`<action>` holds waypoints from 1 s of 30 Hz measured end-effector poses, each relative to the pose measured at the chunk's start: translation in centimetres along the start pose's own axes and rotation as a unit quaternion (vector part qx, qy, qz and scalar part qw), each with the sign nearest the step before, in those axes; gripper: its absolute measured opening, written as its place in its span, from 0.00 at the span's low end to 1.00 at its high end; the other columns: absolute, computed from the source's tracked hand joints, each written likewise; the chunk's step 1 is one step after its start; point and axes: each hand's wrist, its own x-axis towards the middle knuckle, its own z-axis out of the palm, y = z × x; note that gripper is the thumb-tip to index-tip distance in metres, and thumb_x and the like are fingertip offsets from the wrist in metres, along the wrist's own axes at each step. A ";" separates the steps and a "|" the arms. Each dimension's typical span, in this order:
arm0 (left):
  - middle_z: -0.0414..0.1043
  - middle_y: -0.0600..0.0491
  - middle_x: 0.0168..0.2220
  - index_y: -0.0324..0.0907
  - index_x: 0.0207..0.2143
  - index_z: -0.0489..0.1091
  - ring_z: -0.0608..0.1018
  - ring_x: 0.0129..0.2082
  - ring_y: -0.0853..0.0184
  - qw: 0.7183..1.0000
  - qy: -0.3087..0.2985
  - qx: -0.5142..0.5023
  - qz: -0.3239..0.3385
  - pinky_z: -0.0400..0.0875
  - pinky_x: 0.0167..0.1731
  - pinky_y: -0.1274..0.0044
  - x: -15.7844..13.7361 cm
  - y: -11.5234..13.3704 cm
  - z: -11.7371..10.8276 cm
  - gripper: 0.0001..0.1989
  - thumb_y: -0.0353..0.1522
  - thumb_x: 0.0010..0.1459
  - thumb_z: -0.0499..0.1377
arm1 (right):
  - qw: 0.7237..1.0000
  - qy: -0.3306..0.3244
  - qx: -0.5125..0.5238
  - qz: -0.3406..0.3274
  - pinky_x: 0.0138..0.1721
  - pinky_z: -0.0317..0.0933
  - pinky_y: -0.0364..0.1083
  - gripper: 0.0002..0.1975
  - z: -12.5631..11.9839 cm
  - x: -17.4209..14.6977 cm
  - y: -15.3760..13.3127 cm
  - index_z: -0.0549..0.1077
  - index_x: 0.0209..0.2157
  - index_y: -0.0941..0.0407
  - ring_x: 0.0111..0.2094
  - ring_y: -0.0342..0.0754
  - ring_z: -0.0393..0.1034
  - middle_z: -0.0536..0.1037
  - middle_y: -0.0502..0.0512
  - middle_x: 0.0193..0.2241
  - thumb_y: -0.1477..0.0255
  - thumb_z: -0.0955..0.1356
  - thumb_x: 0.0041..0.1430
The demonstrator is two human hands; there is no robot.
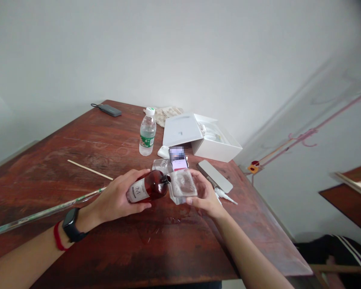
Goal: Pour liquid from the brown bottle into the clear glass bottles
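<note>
My left hand (120, 192) is wrapped round a reddish-brown bottle (155, 185) with a pale label marked M. The bottle is tipped to the right, and its uncapped threaded neck meets the edge of a clear square container (183, 185). That container is in the fingers of my right hand (207, 194), tilted so I see into it; its contents are hard to make out. Just behind them lie another clear plastic piece (161, 165) and a phone (178, 159) with a lit screen, partly covered by the container.
A water bottle (147, 132) stands behind my hands. An open white box (218, 148), a grey case (215, 176) and a white nozzle-tipped tool (227, 196) lie rightward. To the left are a thin stick (90, 169), a long wrapped tube (51, 211) and a dark power bank (110, 110). Wet spots (174, 220) mark the table.
</note>
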 end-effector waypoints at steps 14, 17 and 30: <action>0.75 0.45 0.61 0.47 0.66 0.64 0.82 0.55 0.51 1.000 -0.011 0.022 0.001 0.77 0.56 0.63 -0.1 0.0 -0.1 0.38 0.45 0.58 0.72 | 0.999 0.010 -0.046 0.004 0.62 0.66 0.58 0.38 -0.8 0.1 0.1 0.76 0.58 0.48 0.56 0.59 0.75 0.80 0.56 0.56 0.61 0.85 0.45; 0.75 0.45 0.61 0.47 0.66 0.64 0.82 0.55 0.51 1.000 -0.010 0.019 0.002 0.77 0.57 0.63 -0.1 0.1 0.0 0.38 0.45 0.58 0.73 | 0.999 0.006 -0.049 -0.001 0.62 0.65 0.58 0.38 -0.8 0.1 0.0 0.76 0.57 0.48 0.56 0.59 0.75 0.80 0.56 0.56 0.61 0.85 0.45; 0.75 0.44 0.61 0.46 0.67 0.64 0.81 0.55 0.50 0.999 -0.019 0.034 -0.003 0.76 0.58 0.61 -0.2 0.2 -0.1 0.38 0.45 0.59 0.72 | 0.999 0.006 -0.046 -0.002 0.63 0.65 0.58 0.36 -0.8 0.1 0.0 0.77 0.57 0.47 0.57 0.58 0.75 0.80 0.55 0.56 0.62 0.85 0.46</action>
